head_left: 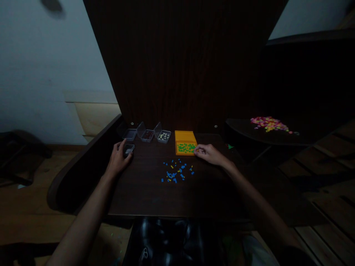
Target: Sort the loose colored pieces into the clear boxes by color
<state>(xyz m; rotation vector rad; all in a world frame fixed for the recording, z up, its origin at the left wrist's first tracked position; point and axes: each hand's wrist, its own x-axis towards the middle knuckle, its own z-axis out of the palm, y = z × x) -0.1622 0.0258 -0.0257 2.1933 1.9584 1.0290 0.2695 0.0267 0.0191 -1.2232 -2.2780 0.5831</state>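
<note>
My left hand (119, 157) is curled around a small clear plastic box (129, 150) on the left of the dark table, thumb on the near side. My right hand (208, 153) is closed at the near right corner of an orange-yellow box (185, 137), its fingertips gripping the edge. The box's lid is folded back, and many small green pieces (185, 148) lie inside. In front of it, small blue pieces (172, 175) are scattered on the tabletop with some yellow pieces (179, 171) among them.
Behind my left hand stand open clear boxes: one with no visible pieces (129, 135), one with dark reddish pieces (148, 135), one with pale pieces (164, 136). A heap of pink and yellow pieces (269, 123) lies on a dark surface at right. A raised panel (77, 184) borders the left.
</note>
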